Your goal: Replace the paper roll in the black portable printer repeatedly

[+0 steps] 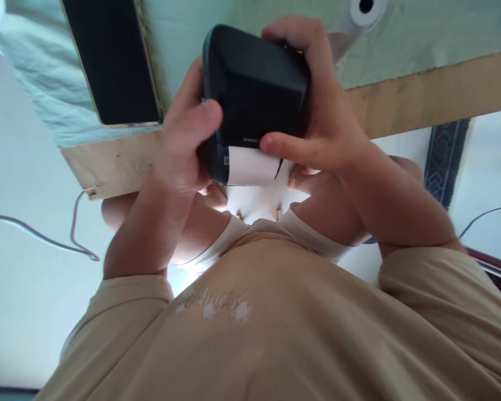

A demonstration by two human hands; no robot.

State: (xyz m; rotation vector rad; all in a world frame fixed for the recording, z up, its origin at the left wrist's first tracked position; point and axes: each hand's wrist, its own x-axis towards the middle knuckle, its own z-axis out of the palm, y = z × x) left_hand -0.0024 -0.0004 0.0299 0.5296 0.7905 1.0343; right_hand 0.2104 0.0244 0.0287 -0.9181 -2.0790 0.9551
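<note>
Beyond the fingers (290, 28) and to either side of them spreads a table (121, 165) under pale green cloth (451, 33), its bare wooden edge (434, 92) showing. Below them lies a pale floor (29, 167), with bright glare (187, 274) nearer the body and a dark patterned strip (446, 161) to their right.

Black device (259, 92): lettering (251, 140) too small | tan shirt (275, 328): script (212, 303) unreadable

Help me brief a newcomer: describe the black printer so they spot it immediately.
Start at the green-covered table up top. In front, the left grip and right grip hold the black printer. Unlike the flat smartphone to its left, it is boxy, with white paper at its lower edge.
</note>
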